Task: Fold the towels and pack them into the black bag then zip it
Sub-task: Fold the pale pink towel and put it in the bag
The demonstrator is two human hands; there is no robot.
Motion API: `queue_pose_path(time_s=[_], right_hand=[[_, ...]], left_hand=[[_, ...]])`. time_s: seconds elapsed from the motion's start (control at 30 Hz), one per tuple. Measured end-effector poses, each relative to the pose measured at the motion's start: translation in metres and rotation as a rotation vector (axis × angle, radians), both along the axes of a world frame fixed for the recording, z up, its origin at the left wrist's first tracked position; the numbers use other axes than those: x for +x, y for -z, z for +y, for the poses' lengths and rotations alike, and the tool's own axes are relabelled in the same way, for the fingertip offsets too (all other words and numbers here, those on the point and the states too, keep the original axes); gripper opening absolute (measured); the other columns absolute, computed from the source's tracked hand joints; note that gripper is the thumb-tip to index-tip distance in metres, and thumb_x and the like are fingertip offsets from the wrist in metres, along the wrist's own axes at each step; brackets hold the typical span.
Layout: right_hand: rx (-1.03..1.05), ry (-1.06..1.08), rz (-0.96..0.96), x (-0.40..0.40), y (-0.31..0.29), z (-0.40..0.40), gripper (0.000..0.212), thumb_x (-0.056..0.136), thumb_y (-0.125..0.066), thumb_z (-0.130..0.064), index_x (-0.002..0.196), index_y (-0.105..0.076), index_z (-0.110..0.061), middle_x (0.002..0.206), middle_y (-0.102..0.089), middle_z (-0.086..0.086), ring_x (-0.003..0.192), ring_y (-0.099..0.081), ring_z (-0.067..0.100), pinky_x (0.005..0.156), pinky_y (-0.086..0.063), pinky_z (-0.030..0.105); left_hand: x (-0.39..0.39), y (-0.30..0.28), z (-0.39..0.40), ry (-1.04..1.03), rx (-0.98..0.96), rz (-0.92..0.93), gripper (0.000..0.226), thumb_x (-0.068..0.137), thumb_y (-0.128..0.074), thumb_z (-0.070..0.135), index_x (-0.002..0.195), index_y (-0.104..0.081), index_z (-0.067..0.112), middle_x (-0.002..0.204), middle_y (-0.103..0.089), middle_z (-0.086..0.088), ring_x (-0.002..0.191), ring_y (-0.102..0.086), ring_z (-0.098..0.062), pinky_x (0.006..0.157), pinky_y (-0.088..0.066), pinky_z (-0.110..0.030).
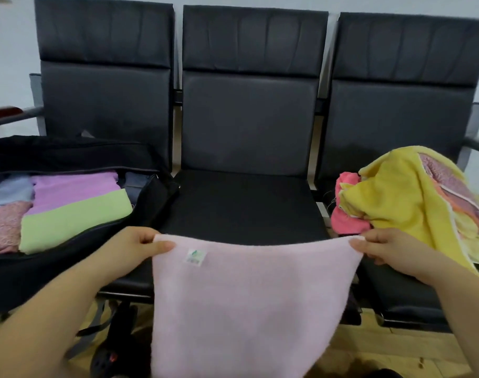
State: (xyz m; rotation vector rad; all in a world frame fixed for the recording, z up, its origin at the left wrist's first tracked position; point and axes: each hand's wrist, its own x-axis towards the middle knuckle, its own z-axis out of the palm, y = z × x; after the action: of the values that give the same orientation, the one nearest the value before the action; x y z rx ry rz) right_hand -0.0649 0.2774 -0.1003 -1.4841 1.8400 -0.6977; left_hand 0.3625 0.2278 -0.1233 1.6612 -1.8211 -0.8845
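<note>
A pale pink towel (249, 301) with a small white label hangs in front of the middle seat, stretched by its two top corners. My left hand (140, 248) pinches the left corner and my right hand (382, 249) pinches the right corner. The black bag (69, 155) lies unzipped on the left seat. Inside it lie folded towels: a green one (74, 219), a purple one (74, 186), a patterned pink one (2, 227) and a light blue one (10, 189). A loose pile of unfolded towels, mostly yellow (402, 205) with a coral pink one (347, 214), sits on the right seat.
Three black padded seats stand in a row against a pale wall; the middle seat (246, 203) holds nothing. Metal armrests stick out at both ends. Below is a wooden floor (391, 353) with a dark object (115, 347) near the bag's straps.
</note>
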Motion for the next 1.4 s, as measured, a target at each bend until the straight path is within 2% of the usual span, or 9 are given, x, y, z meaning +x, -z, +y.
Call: queue_pose_path(time_s=[0.17,0.27,0.33,0.4,0.53,0.63,0.9,1.27,1.4], right_hand=[[-0.080,0.170,0.134,0.015,0.019,-0.035,0.036,0.098,-0.049,-0.026,0.074,-0.057,-0.001,0.049,-0.058,0.004,0.042,-0.051,0.017,0.050,-0.044,0.026],[-0.152,0.302,-0.021,0.028,0.031,-0.058,0.024,0.100,-0.046,-0.020,0.094,-0.060,-0.001,0.072,-0.068,0.008,0.067,-0.066,0.026,0.069,-0.056,0.038],[-0.208,0.310,0.076,0.038,0.038,-0.071,0.022,0.098,-0.050,-0.021,0.107,-0.063,-0.005,0.095,-0.069,0.007,0.094,-0.065,0.031,0.087,-0.051,0.040],[-0.209,0.257,0.171,0.054,0.047,-0.080,0.036,0.096,-0.053,-0.022,0.131,-0.052,-0.012,0.123,-0.057,0.000,0.119,-0.054,0.025,0.094,-0.039,0.027],[-0.285,0.175,0.293,0.090,0.079,-0.096,0.081,0.088,-0.065,-0.024,0.151,-0.016,-0.014,0.152,-0.029,0.001,0.140,-0.028,0.019,0.109,-0.022,0.022],[-0.230,0.117,0.409,0.101,0.108,-0.108,0.087,0.092,-0.057,-0.032,0.152,0.003,-0.012,0.160,-0.008,0.001,0.146,-0.013,0.021,0.118,-0.015,0.030],[-0.214,0.061,0.515,0.079,0.110,-0.152,0.087,0.094,-0.046,-0.044,0.150,0.016,-0.022,0.160,0.011,-0.004,0.140,-0.030,0.021,0.114,-0.026,0.035],[-0.216,0.086,0.605,0.060,0.120,-0.242,0.067,0.094,-0.042,-0.050,0.151,-0.019,-0.023,0.161,-0.008,0.000,0.144,-0.023,0.021,0.118,-0.019,0.034],[-0.397,0.195,0.556,0.055,0.125,-0.271,0.049,0.090,-0.055,-0.038,0.133,-0.051,-0.015,0.144,-0.041,0.010,0.129,-0.042,0.029,0.104,-0.037,0.040]], left_hand=[[-0.013,0.017,-0.040,-0.082,-0.230,-0.403,0.026,0.096,-0.052,0.034,0.077,-0.061,0.020,0.074,-0.062,0.007,0.073,-0.058,-0.013,0.066,-0.040,-0.029],[-0.029,0.028,-0.061,-0.199,-0.085,-0.055,0.028,0.098,-0.049,0.022,0.073,-0.058,0.012,0.055,-0.064,-0.001,0.052,-0.064,-0.018,0.054,-0.046,-0.029],[-0.040,0.034,-0.071,-0.279,-0.118,0.159,0.022,0.099,-0.045,0.019,0.083,-0.060,0.013,0.068,-0.071,0.000,0.062,-0.069,-0.020,0.065,-0.055,-0.037],[-0.053,0.037,-0.078,-0.282,-0.239,0.075,0.018,0.098,-0.042,0.020,0.100,-0.060,0.021,0.093,-0.070,0.005,0.081,-0.066,-0.017,0.078,-0.051,-0.035],[-0.081,0.057,-0.084,-0.132,-0.230,-0.122,0.060,0.094,-0.052,0.029,0.146,-0.022,0.022,0.137,-0.041,0.001,0.118,-0.051,-0.027,0.089,-0.041,-0.034],[-0.091,0.085,-0.092,-0.062,-0.158,-0.356,0.084,0.095,-0.044,0.047,0.151,0.010,0.016,0.156,-0.013,-0.002,0.144,-0.016,-0.023,0.113,-0.023,-0.032],[-0.095,0.099,-0.142,0.109,-0.117,-0.638,0.102,0.055,0.016,0.072,0.149,0.016,0.034,0.157,0.022,-0.009,0.147,0.014,-0.026,0.119,0.005,-0.037],[-0.114,0.104,-0.232,0.047,-0.133,-0.653,0.075,0.090,-0.019,0.070,0.152,0.004,0.035,0.157,0.024,-0.006,0.147,0.015,-0.021,0.119,0.006,-0.035],[-0.121,0.106,-0.257,-0.041,-0.328,-0.516,0.063,0.087,-0.051,0.057,0.140,-0.040,0.025,0.153,-0.024,-0.011,0.141,-0.022,-0.026,0.113,-0.017,-0.039]])
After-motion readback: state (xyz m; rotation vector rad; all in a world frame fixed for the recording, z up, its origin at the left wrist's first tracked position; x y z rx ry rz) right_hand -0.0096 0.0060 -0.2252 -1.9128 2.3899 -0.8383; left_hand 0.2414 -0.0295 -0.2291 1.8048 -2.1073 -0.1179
